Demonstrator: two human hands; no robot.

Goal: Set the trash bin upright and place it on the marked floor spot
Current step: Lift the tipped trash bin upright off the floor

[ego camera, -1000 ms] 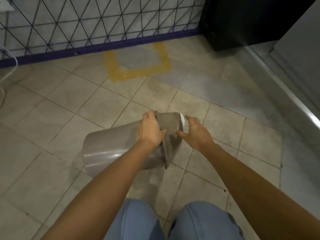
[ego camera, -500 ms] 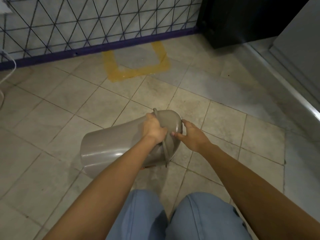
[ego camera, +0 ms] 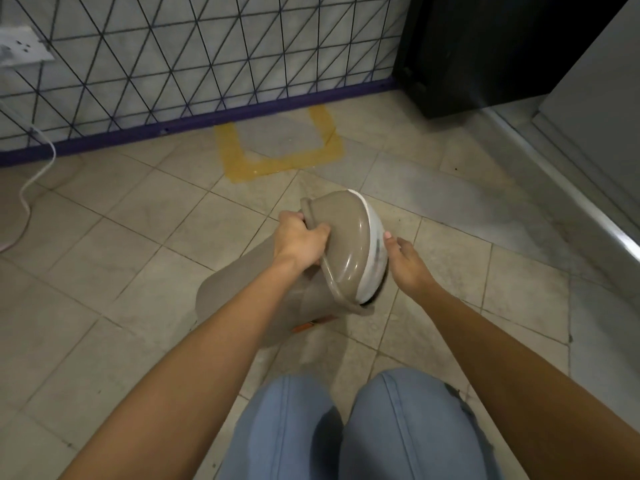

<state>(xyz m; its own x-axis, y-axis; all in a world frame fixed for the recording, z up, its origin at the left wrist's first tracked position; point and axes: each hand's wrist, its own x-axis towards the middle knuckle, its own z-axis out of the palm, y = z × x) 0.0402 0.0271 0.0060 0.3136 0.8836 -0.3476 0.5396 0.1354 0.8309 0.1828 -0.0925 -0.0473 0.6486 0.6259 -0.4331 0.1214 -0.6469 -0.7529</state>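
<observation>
Left hand [ego camera: 300, 239] reaches forward, fingers clamped on the rim of the tilted grey trash bin [ego camera: 270, 282], right hand [ego camera: 408, 265] loosely spread just beside its white lid [ego camera: 375, 252], yellow taped floor spot [ego camera: 280, 147] well beyond the fingertips, path clear.

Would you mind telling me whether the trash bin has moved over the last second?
Yes. The trash bin has tipped up: its lidded end has risen and swung toward the yellow floor marking, gripped by the left hand.
</observation>
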